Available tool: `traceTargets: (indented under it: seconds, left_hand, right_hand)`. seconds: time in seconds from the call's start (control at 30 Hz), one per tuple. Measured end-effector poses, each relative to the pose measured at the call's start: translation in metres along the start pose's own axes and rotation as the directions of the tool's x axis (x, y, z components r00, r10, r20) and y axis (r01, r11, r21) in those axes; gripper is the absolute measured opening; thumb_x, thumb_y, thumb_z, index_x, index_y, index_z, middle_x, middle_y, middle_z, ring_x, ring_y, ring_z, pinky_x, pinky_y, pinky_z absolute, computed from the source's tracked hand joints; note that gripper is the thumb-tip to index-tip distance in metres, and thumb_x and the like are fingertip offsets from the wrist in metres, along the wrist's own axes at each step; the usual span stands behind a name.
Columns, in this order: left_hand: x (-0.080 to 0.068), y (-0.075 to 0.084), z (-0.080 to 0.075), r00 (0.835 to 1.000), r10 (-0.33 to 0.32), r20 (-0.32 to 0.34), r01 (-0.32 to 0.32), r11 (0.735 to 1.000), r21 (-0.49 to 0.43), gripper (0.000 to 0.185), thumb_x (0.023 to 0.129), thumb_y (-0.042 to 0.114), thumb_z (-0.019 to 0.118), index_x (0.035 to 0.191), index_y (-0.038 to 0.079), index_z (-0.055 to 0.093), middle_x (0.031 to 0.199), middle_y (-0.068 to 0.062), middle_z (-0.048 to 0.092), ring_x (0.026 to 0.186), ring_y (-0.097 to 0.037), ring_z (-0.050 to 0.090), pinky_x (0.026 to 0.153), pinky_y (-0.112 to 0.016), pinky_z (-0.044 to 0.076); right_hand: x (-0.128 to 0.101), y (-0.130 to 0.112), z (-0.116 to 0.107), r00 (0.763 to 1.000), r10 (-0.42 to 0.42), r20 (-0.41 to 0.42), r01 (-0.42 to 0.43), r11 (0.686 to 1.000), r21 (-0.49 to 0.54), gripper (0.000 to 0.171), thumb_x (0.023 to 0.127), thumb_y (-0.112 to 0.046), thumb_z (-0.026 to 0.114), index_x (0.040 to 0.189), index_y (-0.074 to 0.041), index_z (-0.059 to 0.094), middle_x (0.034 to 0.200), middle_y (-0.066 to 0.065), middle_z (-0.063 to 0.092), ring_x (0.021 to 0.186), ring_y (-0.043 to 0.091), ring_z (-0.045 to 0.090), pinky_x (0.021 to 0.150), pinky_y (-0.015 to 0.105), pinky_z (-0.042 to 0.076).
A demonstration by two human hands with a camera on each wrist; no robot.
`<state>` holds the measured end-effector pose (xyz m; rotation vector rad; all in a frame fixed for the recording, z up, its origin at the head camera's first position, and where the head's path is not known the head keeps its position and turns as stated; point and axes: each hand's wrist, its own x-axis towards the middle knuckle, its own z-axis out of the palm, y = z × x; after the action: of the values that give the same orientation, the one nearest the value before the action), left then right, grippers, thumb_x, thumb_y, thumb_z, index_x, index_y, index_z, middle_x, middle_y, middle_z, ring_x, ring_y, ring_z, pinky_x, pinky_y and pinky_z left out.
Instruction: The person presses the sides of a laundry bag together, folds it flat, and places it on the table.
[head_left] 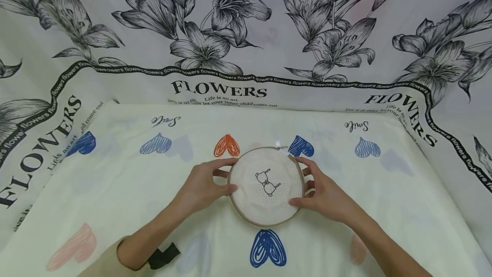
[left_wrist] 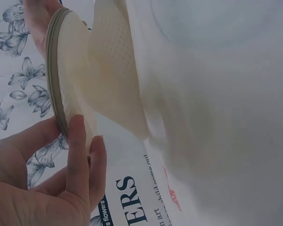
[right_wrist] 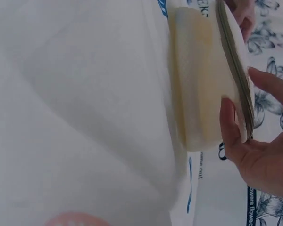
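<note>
blue heart print: closest thing to the camera, scribbled on the cloth at the near edge of the surface, right below the hoop.
embroidery hoop: sat around the middle of the surface, a bit toward the near edge, with a little dark outline stitched in the center. From the wrist views its rim looked lifted off the cloth.
left hand: grip was clamped on the hoop's left rim, thumb on the mesh, fingers curled around the edge.
right hand: same deal on the right rim, fingers wrapped over the wooden ring.
doing it well: I'd say keep both grips on the ring itself, not pressing the fabric, so the tension stays even and the stitching doesn't warp.
containers: honestly none in sight; the hoop only held its stretched mesh fabric, excess bunched underneath.
backdrop: flower-print sheet hung behind the far edge.
</note>
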<state>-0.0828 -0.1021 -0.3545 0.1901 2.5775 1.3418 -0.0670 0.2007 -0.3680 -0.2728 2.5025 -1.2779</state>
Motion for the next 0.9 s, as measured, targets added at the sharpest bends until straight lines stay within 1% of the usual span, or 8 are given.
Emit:
traceTargets:
  seconds: [0.1,0.13,0.23,0.33,0.47,0.6,0.8,0.9]
  left_hand:
    - [0.0003,-0.0013,0.001,1.0,0.024,0.016,-0.025,0.999,0.048,0.066,0.074,0.01,0.087,0.135,0.018,0.064,0.122,-0.005,0.069,0.101,-0.021,0.07,0.061,-0.026,0.051]
    - [0.0004,-0.0018,0.0014,0.999,0.033,0.021,-0.034,0.998,0.061,0.066,0.074,0.01,0.088,0.135,0.018,0.063,0.123,-0.005,0.069,0.105,-0.022,0.069,0.061,-0.025,0.051]
    - [0.0006,-0.0027,0.0029,0.998,0.055,0.033,-0.058,0.995,0.077,0.068,0.074,0.009,0.088,0.137,0.016,0.062,0.126,-0.006,0.068,0.107,-0.024,0.068,0.063,-0.024,0.052]
    - [0.0007,-0.0029,0.0041,0.998,0.056,0.025,-0.058,0.995,0.081,0.068,0.074,0.009,0.088,0.136,0.016,0.062,0.126,-0.006,0.067,0.108,-0.025,0.068,0.064,-0.024,0.053]
    - [0.0021,-0.0032,0.0059,0.998,0.051,0.024,-0.053,0.995,0.084,0.068,0.074,0.009,0.088,0.136,0.016,0.063,0.13,-0.007,0.065,0.111,-0.027,0.067,0.071,-0.027,0.057]
    - [0.0039,-0.0039,0.0075,0.998,0.041,0.04,-0.044,0.996,0.083,0.068,0.075,0.009,0.087,0.137,0.017,0.062,0.134,-0.009,0.062,0.114,-0.029,0.066,0.078,-0.031,0.059]
    - [0.0055,-0.0059,0.0091,0.998,0.031,0.055,-0.036,0.996,0.084,0.067,0.076,0.009,0.087,0.138,0.017,0.061,0.136,-0.012,0.061,0.112,-0.028,0.067,0.076,-0.029,0.058]
    - [0.0066,-0.0062,0.009,0.997,0.038,0.063,-0.043,0.995,0.088,0.067,0.076,0.009,0.086,0.138,0.017,0.061,0.136,-0.012,0.061,0.112,-0.029,0.067,0.077,-0.03,0.058]
  right_hand:
    - [0.0013,0.0015,0.0004,1.0,0.006,0.001,-0.006,0.999,-0.032,0.105,0.073,-0.025,0.09,0.156,-0.018,0.026,0.125,0.014,0.049,0.096,0.023,0.061,0.082,0.033,0.057]
    - [0.0015,0.002,0.0008,1.0,0.006,0.002,-0.006,0.999,-0.039,0.106,0.072,-0.025,0.09,0.156,-0.018,0.026,0.126,0.013,0.05,0.099,0.024,0.06,0.084,0.035,0.056]
    - [0.0013,0.0034,0.0017,1.0,0.0,-0.002,0.0,0.999,-0.04,0.107,0.071,-0.025,0.091,0.156,-0.014,0.027,0.131,0.014,0.05,0.108,0.028,0.057,0.089,0.037,0.055]
    - [0.0006,0.0046,0.0018,1.0,-0.011,-0.007,0.011,0.999,-0.041,0.106,0.071,-0.025,0.091,0.156,-0.013,0.028,0.138,0.014,0.048,0.115,0.03,0.055,0.09,0.037,0.055]
    - [-0.0008,0.0061,0.0018,1.0,-0.017,-0.008,0.016,0.999,-0.041,0.106,0.072,-0.025,0.091,0.156,-0.013,0.028,0.145,0.015,0.043,0.119,0.033,0.052,0.09,0.037,0.056]
    - [-0.0016,0.0073,0.0017,1.0,-0.02,-0.008,0.02,0.999,-0.029,0.105,0.072,-0.023,0.091,0.156,-0.013,0.028,0.146,0.016,0.041,0.121,0.036,0.051,0.089,0.037,0.056]
    - [-0.0015,0.009,0.0017,1.0,0.004,0.009,-0.004,1.0,-0.016,0.105,0.073,-0.022,0.09,0.156,-0.013,0.027,0.147,0.018,0.04,0.114,0.037,0.059,0.084,0.037,0.058]
    - [-0.001,0.0097,0.0011,1.0,0.003,0.012,-0.003,1.0,-0.023,0.104,0.074,-0.022,0.089,0.157,-0.014,0.027,0.146,0.017,0.041,0.113,0.035,0.06,0.084,0.036,0.058]
